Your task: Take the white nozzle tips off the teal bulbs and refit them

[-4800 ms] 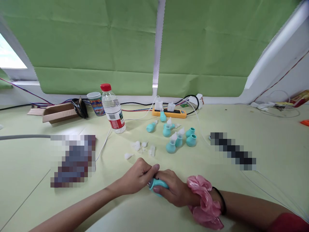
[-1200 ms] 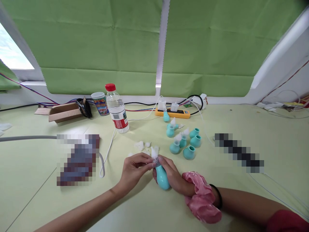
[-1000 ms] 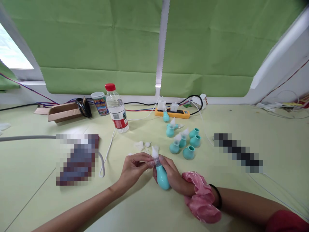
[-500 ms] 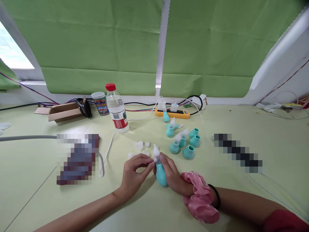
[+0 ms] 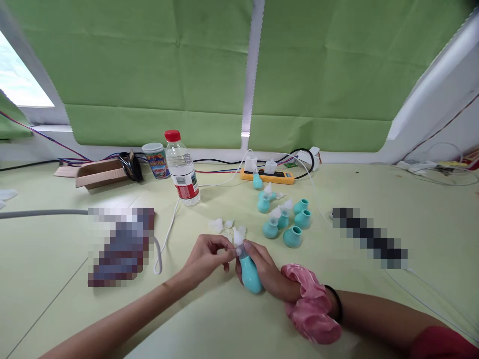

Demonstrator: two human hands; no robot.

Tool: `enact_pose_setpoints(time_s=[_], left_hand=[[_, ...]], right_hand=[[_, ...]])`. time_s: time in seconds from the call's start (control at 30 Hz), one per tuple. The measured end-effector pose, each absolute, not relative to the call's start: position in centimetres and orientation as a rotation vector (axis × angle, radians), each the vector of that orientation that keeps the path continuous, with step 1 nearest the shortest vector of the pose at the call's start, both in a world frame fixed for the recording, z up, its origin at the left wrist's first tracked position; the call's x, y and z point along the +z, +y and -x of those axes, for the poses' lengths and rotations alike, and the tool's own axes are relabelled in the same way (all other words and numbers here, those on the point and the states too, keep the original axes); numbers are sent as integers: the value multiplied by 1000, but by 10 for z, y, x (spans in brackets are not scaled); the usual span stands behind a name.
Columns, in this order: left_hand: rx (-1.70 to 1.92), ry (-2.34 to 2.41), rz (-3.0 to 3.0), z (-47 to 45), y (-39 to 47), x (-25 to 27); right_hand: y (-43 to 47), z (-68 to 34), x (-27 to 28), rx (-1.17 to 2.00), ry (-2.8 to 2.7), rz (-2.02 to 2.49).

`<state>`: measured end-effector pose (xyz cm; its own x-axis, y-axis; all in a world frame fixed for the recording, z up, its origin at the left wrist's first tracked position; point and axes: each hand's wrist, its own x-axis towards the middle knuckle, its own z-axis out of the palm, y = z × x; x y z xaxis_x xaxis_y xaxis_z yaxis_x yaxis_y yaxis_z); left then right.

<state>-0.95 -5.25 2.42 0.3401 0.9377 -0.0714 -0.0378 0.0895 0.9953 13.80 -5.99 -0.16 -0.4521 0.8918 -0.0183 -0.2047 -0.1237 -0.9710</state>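
Note:
My right hand (image 5: 264, 267) is wrapped around a turquoise bulb nasal aspirator (image 5: 251, 276), which has a clear collar and a white pointed tip and leans slightly left. From the left, my left hand (image 5: 209, 257) pinches a small clear round plug (image 5: 238, 252) at the side of the collar; whether it is fully seated I cannot tell. Just beyond lie several loose whitish clear pieces (image 5: 217, 225). Farther right stand several turquoise bulbs, some with white tips, like one tipped aspirator (image 5: 270, 228), and others bare with round openings, like the nearest bare bulb (image 5: 292, 237).
A water bottle (image 5: 183, 172) with a red cap stands behind my left hand, beside a paper cup (image 5: 156, 162) and a cardboard box (image 5: 99, 173). An orange power strip (image 5: 267, 175) lies at the back. Blurred objects flank both sides, and cables cross the table.
The aspirator leans a little more to the left, its tip now slightly lower. My left hand has turned a little, its fingers still at the collar's side plug. My right hand keeps its hold.

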Motion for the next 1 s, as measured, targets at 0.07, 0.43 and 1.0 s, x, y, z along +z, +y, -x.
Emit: enact_pose_setpoints(time_s=[0.07, 0.43, 1.0], left_hand=[[797, 808, -1080, 16, -44, 24], [1198, 1237, -2365, 39, -18, 18], [807, 1241, -1978, 16, -54, 29]], right_hand=[[-58, -138, 0, 1830, -1239, 772], [-49, -142, -2, 1996, -1157, 738], [-54, -145, 7, 1756, -1706, 806]])
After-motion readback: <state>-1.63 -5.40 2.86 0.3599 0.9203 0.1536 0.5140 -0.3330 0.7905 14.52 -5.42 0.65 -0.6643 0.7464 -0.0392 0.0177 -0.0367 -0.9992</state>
